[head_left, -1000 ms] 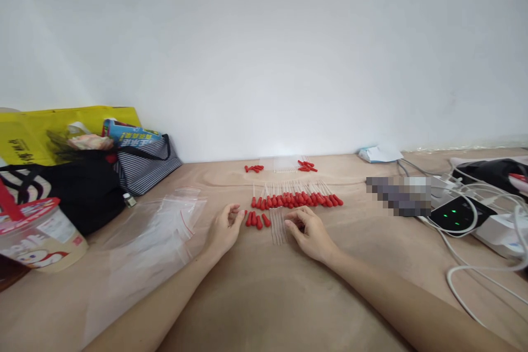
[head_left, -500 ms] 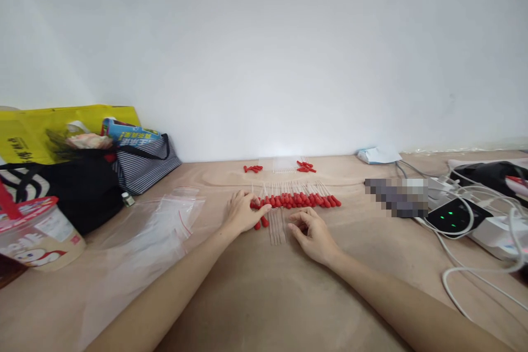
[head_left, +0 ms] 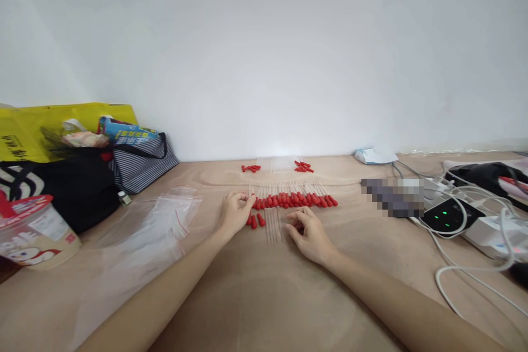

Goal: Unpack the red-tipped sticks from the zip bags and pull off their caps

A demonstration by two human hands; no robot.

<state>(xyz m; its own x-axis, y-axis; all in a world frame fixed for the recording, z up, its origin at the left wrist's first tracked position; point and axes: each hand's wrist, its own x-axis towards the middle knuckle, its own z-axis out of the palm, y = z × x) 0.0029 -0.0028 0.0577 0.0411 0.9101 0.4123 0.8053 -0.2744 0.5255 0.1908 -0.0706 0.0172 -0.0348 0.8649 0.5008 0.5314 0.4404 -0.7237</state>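
Note:
A row of red-bulbed glass droppers (head_left: 289, 199) lies across the table, thin tubes pointing toward the wall. At its left end my left hand (head_left: 236, 213) is closed in a pinch; a thin tube sticks out past the fingertips, apparently a dropper whose bulb the fingers hide. My right hand (head_left: 308, 235) rests on the table with curled fingers, a gap between thumb and index, and nothing visible in it. Between the hands lie several bare glass tubes (head_left: 273, 226). Loose red rubber bulbs (head_left: 258, 221) are beside my left hand, one partly covered by it.
Farther back are two small piles of red bulbs (head_left: 251, 168) and more tubes (head_left: 282, 166). Clear plastic bags (head_left: 165, 220), a drink cup (head_left: 39, 236) and a striped bag (head_left: 144, 158) stand left. A power bank (head_left: 447, 217) and white cables (head_left: 443, 280) lie right.
My left hand has shifted left, its thumb drawing in against the fingers at the row's end. More loose bulbs show beside it. The right hand stays nearly still; the view shifts slightly.

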